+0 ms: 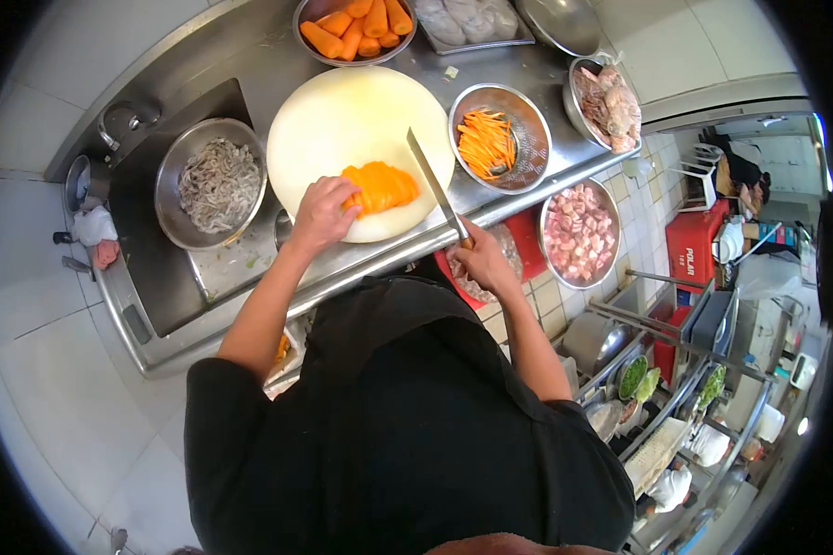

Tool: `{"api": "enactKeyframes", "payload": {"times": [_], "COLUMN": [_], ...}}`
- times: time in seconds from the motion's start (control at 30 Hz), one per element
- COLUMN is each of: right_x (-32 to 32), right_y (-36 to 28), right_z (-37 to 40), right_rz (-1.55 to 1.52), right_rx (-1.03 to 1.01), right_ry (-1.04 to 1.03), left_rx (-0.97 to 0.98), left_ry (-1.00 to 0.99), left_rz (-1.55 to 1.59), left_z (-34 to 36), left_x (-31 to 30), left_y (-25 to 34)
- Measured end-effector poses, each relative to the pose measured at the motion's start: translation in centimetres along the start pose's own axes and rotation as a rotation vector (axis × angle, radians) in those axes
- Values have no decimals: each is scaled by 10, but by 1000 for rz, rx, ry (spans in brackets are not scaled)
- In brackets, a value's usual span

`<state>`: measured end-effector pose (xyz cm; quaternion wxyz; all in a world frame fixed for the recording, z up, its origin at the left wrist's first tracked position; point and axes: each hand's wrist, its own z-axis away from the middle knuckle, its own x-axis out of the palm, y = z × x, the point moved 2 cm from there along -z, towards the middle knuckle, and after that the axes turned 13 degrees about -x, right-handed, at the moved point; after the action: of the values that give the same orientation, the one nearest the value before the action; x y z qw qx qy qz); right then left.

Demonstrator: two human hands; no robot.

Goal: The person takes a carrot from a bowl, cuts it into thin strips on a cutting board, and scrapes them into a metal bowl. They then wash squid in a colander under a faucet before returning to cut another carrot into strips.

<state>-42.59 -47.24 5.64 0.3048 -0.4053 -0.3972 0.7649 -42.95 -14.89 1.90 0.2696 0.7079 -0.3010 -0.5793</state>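
Note:
My right hand (483, 264) is closed around the handle of a kitchen knife (431, 178), whose blade slants up and left over the edge of a round cutting board (310, 111). Thin overlapping carrot slices (379, 189) lie in a row on the board's near part. The curled fingers of my left hand (324, 215) hold the left end of these slices, and its fingertips are partly hidden. Right of the board, a perforated metal bowl (534, 139) contains carrot strips (486, 143). Behind the board, peeled carrots (352, 32) fill another metal bowl (303, 48).
A bowl of grey shrimp-like pieces (218, 185) stands at the sink (148, 277) on the left. Bagged food (467, 18) and a bowl of raw seafood (606, 102) sit at the back. Below the counter edge are cubed meat (579, 231) and a red tub (532, 254).

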Motion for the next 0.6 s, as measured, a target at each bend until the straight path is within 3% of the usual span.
{"api": "enactKeyframes", "payload": {"times": [0.13, 0.2, 0.37, 0.6], "right_x": [1, -4, 3, 1], "right_y": [-21, -39, -11, -40], "right_z": [8, 18, 25, 33], "right_rz": [217, 171, 236, 271], "right_rx": [69, 245, 181, 168], "right_ry": [14, -28, 17, 11], "left_rx": [175, 159, 150, 126], "left_ry": [-73, -126, -152, -208], "left_rz": [46, 25, -57, -198], "left_z": [-25, -30, -34, -36], "left_x": [32, 43, 53, 58], "left_y": [23, 24, 25, 26]}}
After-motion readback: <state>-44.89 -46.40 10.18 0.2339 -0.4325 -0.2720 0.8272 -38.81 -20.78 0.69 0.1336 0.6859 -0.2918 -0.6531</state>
